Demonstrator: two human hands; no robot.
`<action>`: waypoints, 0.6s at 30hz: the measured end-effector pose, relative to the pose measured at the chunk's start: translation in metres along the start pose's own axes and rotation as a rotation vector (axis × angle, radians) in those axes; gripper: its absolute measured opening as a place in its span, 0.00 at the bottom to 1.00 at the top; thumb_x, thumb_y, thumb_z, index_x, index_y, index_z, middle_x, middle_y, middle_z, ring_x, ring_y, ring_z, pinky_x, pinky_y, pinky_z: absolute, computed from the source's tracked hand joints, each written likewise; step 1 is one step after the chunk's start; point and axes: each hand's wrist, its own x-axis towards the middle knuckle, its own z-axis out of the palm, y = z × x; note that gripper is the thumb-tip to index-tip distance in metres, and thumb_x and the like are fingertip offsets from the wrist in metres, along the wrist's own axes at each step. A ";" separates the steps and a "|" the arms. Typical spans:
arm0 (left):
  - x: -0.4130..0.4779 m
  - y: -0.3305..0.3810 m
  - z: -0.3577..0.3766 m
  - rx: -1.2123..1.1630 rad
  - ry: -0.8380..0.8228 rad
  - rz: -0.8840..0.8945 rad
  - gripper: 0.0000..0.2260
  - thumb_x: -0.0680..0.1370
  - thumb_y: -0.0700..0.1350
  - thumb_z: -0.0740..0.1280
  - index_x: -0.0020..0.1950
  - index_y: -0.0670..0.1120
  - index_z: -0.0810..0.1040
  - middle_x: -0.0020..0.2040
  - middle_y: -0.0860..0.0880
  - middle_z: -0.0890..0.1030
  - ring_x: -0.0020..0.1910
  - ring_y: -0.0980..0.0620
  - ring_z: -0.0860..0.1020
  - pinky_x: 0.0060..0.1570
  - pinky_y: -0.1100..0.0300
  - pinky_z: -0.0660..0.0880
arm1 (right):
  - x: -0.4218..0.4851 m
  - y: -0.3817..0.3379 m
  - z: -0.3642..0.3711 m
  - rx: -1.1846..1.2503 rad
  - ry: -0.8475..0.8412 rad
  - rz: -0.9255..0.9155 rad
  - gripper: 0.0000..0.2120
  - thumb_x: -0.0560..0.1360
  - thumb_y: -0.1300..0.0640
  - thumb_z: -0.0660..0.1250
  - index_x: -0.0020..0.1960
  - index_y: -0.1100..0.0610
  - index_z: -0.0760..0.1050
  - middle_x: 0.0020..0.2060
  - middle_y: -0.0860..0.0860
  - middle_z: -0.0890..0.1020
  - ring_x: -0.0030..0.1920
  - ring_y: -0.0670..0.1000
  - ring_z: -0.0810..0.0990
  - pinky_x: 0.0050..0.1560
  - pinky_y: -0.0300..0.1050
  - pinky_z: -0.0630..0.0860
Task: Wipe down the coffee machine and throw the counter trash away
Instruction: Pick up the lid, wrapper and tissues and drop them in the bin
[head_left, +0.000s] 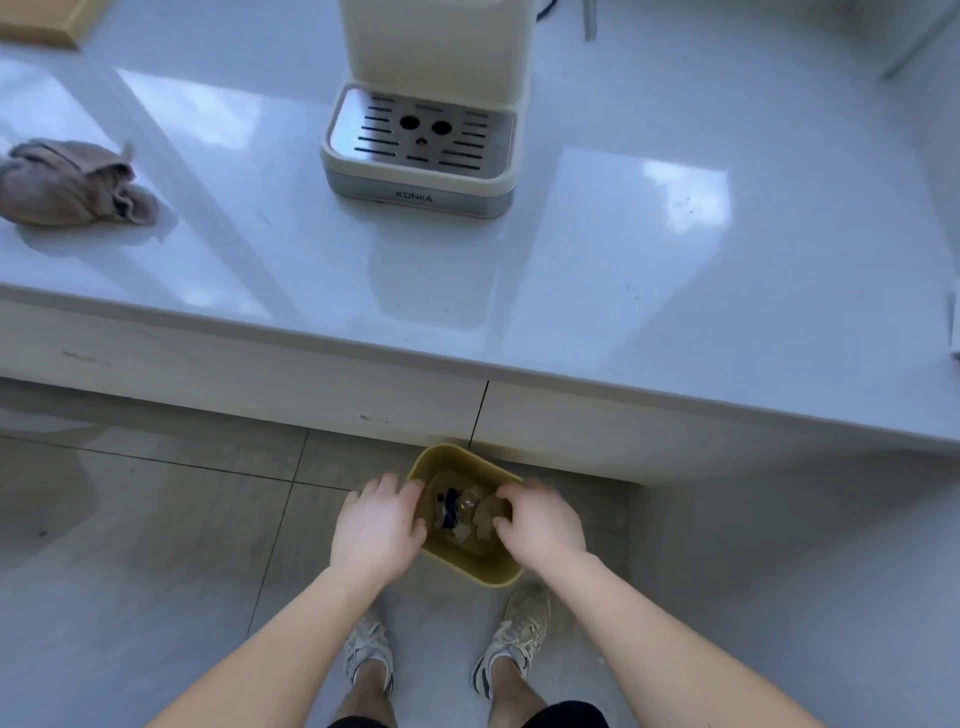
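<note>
The yellow bin (478, 569), with trash (462, 512) inside, is gripped at opposite rims by the left hand (376, 525) and right hand (540, 522), fingers curled, below the worktop (623, 291) front edge.

From my remote seat I see a glossy white counter (623, 270) spanning the upper half of the view. Bright rectangular patches of reflected light (685, 195) shine on its top. Under the counter's front edge are white cabinet fronts (234, 400), split by a dark vertical seam (479, 415). In front of the counter lies a shiny floor (156, 519) of large grey tiles with thin dark joints. At the counter's far left corner rests a wooden board (41, 23)
</note>
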 end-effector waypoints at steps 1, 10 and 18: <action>-0.007 -0.002 -0.012 0.001 0.013 -0.010 0.18 0.75 0.52 0.65 0.64 0.50 0.75 0.55 0.48 0.79 0.51 0.47 0.79 0.47 0.51 0.77 | -0.006 -0.004 -0.009 -0.007 0.007 -0.015 0.13 0.77 0.48 0.63 0.61 0.46 0.75 0.57 0.49 0.79 0.54 0.52 0.77 0.46 0.45 0.79; -0.056 -0.029 -0.106 -0.011 0.206 -0.111 0.20 0.75 0.52 0.67 0.66 0.49 0.75 0.62 0.48 0.78 0.58 0.46 0.77 0.48 0.51 0.73 | -0.039 -0.051 -0.075 -0.035 0.112 -0.172 0.17 0.78 0.47 0.62 0.66 0.45 0.73 0.57 0.46 0.79 0.55 0.49 0.77 0.51 0.46 0.81; -0.083 -0.052 -0.169 -0.019 0.321 -0.241 0.24 0.77 0.57 0.62 0.72 0.51 0.69 0.70 0.48 0.73 0.68 0.48 0.71 0.59 0.52 0.70 | -0.047 -0.111 -0.124 -0.072 0.196 -0.358 0.15 0.78 0.47 0.61 0.64 0.45 0.73 0.55 0.46 0.79 0.53 0.49 0.76 0.47 0.41 0.76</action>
